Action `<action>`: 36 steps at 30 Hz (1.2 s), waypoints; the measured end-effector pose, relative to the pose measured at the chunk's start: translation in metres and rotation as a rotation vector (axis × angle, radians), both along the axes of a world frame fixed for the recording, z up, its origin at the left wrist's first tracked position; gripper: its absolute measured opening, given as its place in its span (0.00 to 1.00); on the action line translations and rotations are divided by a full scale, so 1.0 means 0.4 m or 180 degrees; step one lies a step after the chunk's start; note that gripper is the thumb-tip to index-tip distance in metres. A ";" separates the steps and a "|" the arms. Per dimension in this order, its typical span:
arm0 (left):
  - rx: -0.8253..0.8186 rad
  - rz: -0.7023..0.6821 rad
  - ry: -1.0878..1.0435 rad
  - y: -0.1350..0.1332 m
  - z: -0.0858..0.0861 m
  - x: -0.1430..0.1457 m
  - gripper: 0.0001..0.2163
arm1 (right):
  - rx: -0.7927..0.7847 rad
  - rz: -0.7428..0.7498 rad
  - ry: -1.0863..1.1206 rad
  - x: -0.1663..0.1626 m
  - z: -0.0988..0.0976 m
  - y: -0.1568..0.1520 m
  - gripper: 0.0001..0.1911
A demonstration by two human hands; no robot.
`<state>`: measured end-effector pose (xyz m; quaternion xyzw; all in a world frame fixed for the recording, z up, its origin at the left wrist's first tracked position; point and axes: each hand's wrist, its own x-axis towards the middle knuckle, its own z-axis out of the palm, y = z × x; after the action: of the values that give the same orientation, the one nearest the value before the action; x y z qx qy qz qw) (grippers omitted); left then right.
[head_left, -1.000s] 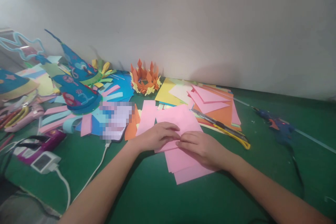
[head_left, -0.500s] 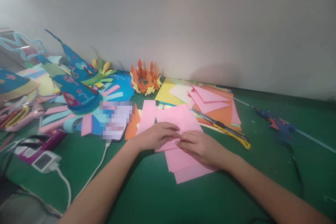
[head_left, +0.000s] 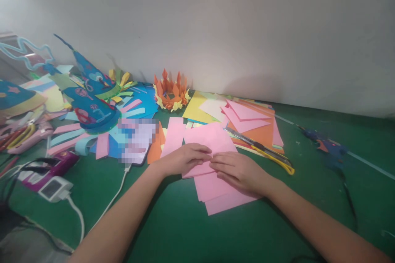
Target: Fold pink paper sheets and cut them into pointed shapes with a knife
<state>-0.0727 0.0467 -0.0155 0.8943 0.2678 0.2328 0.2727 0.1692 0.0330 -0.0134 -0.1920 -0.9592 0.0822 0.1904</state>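
Pink paper (head_left: 210,133) lies in front of me, with more pink sheets (head_left: 216,203) under its near edge. My left hand (head_left: 187,159) rests on the top sheet, its fingers stretched to the right and pressing down. From the other side, my right hand (head_left: 239,169) lies fairly flat on the same paper, fingers pointing left. The fingertips of both hands almost meet over it. Just beyond the right hand is a utility knife (head_left: 259,148) with a yellow end, lying across the coloured sheets.
An orange paper crown (head_left: 171,92) stands near the wall. Blue cone hats (head_left: 89,102) with paper strips are at left, near a phone (head_left: 138,144) on a cable. A purple power strip (head_left: 58,166) sits front left. At right lies a blue glue gun (head_left: 330,148).
My right hand has shifted slightly to the right, and its fingers have flattened out on the pink paper. The left hand stays in place.
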 end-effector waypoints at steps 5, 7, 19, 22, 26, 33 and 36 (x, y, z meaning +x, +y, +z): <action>0.0055 -0.0020 0.0020 -0.003 0.002 0.001 0.13 | -0.0209 -0.0060 0.0090 0.019 -0.013 0.009 0.15; 0.0073 -0.0017 0.0039 -0.004 0.004 0.002 0.13 | -0.0233 -0.0065 0.0084 0.021 -0.016 0.010 0.15; -0.0017 0.0068 0.0196 -0.009 0.011 0.009 0.09 | -0.0299 -0.0035 -0.0065 0.019 -0.004 0.010 0.15; -0.0112 0.0139 0.0280 -0.013 0.018 0.012 0.09 | -0.0180 0.0030 -0.0182 0.014 0.000 0.010 0.14; -0.0309 0.0191 0.0385 -0.019 0.034 0.013 0.04 | -0.0003 0.0049 -0.0223 0.007 0.006 0.009 0.14; -0.0349 0.0115 0.0471 -0.019 0.040 0.007 0.05 | 0.0045 0.0018 -0.0242 0.006 0.005 0.008 0.13; -0.0304 0.0079 0.0479 -0.020 0.036 0.007 0.04 | 0.0028 0.0016 -0.0221 0.008 0.003 0.009 0.14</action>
<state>-0.0700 0.0388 -0.0010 0.8918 0.3094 0.1552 0.2913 0.1723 0.0367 -0.0123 -0.1914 -0.9661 0.0718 0.1577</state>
